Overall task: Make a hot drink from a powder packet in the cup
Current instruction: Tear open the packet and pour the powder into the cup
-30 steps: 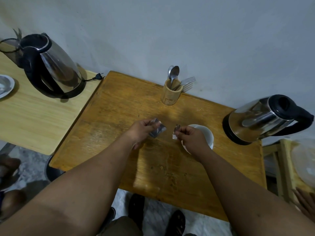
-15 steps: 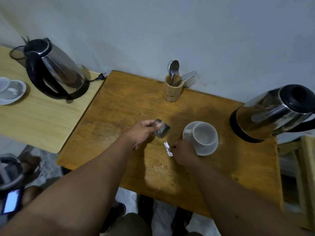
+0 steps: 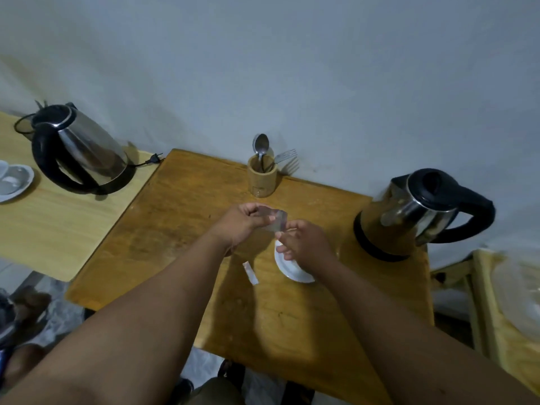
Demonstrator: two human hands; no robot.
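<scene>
My left hand (image 3: 244,220) pinches a small silvery powder packet (image 3: 275,221) above the wooden table (image 3: 175,229). My right hand (image 3: 304,242) touches the packet's right edge with its fingertips, hovering over the white cup and saucer (image 3: 292,271), which it mostly hides. A torn white strip (image 3: 250,273) lies flat on the table just left of the saucer. A steel kettle (image 3: 420,211) with a black handle stands at the right of the table.
A bamboo holder (image 3: 262,178) with a spoon and forks stands at the back by the wall. A second kettle (image 3: 79,150) and a white cup and saucer (image 3: 13,179) sit on the lighter table to the left. A plate (image 3: 517,299) rests at far right.
My right hand dropped the torn strip on the table and rose to the packet. My left hand lifted the packet up and rightward over the cup.
</scene>
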